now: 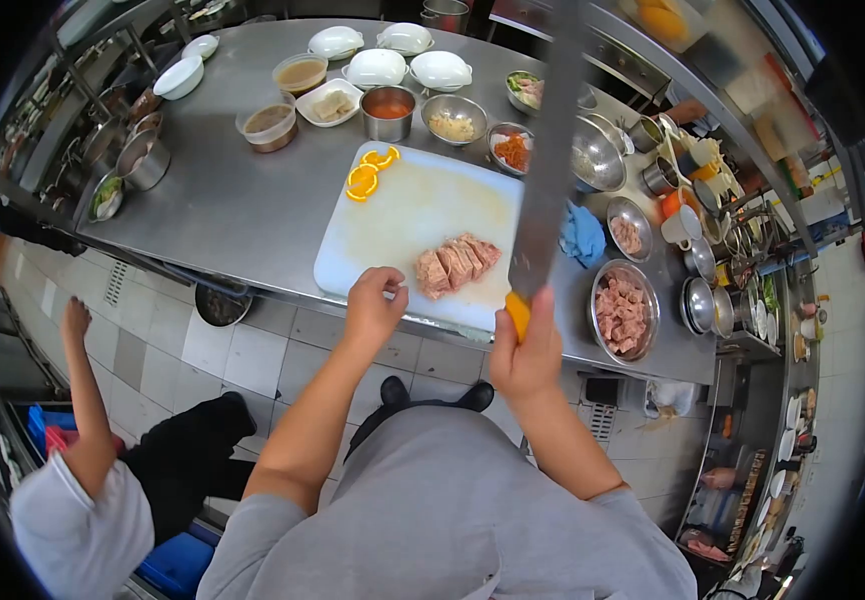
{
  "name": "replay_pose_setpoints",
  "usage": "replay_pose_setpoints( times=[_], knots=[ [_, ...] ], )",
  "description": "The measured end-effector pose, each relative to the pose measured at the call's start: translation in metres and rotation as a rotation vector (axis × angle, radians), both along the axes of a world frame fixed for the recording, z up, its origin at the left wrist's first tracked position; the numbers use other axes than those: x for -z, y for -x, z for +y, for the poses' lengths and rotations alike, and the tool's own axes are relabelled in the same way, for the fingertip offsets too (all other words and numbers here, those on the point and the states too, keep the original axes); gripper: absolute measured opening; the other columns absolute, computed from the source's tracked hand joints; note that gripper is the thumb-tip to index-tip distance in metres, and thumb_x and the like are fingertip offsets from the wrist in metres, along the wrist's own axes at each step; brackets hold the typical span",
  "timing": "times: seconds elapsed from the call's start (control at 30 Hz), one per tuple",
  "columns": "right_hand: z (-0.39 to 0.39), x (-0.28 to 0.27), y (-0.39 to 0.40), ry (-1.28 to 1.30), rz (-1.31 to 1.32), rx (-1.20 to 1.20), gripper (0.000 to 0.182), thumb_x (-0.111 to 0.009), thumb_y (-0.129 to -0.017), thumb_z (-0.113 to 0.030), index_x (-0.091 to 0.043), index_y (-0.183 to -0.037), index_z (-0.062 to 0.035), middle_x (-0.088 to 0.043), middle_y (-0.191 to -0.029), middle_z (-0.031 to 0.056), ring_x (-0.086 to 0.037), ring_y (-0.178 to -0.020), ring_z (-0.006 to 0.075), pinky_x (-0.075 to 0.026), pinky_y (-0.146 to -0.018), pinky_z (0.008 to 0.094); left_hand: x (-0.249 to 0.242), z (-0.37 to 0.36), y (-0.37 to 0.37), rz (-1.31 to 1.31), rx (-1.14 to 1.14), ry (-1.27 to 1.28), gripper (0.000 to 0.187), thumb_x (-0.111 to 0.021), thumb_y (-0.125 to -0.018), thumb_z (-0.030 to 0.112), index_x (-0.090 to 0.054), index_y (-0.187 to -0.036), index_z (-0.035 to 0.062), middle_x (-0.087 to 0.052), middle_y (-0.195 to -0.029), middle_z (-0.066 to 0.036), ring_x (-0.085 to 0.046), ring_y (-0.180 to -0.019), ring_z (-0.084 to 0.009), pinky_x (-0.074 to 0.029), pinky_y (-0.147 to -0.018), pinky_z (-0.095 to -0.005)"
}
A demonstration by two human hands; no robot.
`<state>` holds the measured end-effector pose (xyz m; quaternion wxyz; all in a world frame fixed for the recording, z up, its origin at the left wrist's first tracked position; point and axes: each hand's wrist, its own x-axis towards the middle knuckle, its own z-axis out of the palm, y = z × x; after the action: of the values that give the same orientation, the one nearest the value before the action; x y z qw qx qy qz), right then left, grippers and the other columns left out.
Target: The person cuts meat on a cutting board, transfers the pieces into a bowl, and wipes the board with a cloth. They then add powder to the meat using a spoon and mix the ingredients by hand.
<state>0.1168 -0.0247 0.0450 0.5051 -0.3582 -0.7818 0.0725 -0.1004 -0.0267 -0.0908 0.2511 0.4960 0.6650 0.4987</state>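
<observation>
In the head view, the right hand (527,345), right of the frame's lower centre, grips a knife (543,180) by its yellow handle, blade pointing up. The left hand (377,298) is loosely curled and released, by the lower-left edge of the white cutting board (373,232). Sliced meat (458,264) lies on the board at centre; orange slices (364,181) sit at its upper left.

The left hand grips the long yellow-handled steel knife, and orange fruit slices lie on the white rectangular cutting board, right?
No, the head view shows the right hand gripping the yellow-handled steel knife. Orange fruit slices do lie on the white cutting board.
</observation>
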Motion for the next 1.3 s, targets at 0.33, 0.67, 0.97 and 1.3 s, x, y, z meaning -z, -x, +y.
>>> replay_pose_setpoints(
  times=[0.33,0.67,0.97,1.3],
  knots=[
    [0.019,0.079,0.001,0.944,-0.858,-0.081,0.077,-0.054,-0.107,-0.02,-0.014,-0.171,-0.0365,-0.072,-0.102,0.0295,-0.072,-0.095,0.046,-0.057,-0.085,0.0556,0.005,0.008,-0.017,0.048,0.077,-0.018,0.033,-0.078,-0.087,0.003,-0.069,-0.119,-0.0017,-0.067,-0.115,-0.016,-0.072,-0.094,-0.0241,-0.062,-0.075,-0.0336],
    [0.021,0.037,-0.052,0.676,-0.326,0.03,0.075,-0.062,-0.104,-0.015,-0.027,-0.17,-0.0267,-0.073,-0.1,0.0255,-0.071,-0.091,0.047,-0.055,-0.08,0.0533,-0.007,0.057,-0.073,0.146,-0.053,0.112,0.094,-0.081,-0.088,0.04,-0.034,-0.16,0.0029,-0.054,-0.132,-0.032,-0.06,-0.12,-0.0493,-0.054,-0.101,-0.0516],
    [0.012,0.077,-0.098,0.785,-0.344,0.023,0.076,-0.061,-0.103,-0.013,-0.027,-0.17,-0.0254,-0.074,-0.097,0.0268,-0.071,-0.088,0.0476,-0.054,-0.079,0.0535,-0.06,0.092,-0.105,0.498,0.022,0.732,0.098,-0.073,-0.09,0.057,-0.027,-0.166,0.0151,-0.043,-0.149,-0.019,-0.051,-0.13,-0.0463,-0.053,-0.1,-0.0597],
    [0.049,0.079,-0.126,0.666,-0.421,-0.105,0.077,-0.062,-0.103,-0.015,-0.026,-0.17,-0.0282,-0.071,-0.087,0.0239,-0.069,-0.081,0.0448,-0.054,-0.076,0.0551,-0.025,0.089,-0.037,0.482,0.303,0.234,0.108,-0.087,-0.081,0.033,-0.025,-0.167,0.0127,-0.035,-0.16,-0.03,-0.046,-0.141,-0.0496,-0.047,-0.112,-0.0533]
  ],
)
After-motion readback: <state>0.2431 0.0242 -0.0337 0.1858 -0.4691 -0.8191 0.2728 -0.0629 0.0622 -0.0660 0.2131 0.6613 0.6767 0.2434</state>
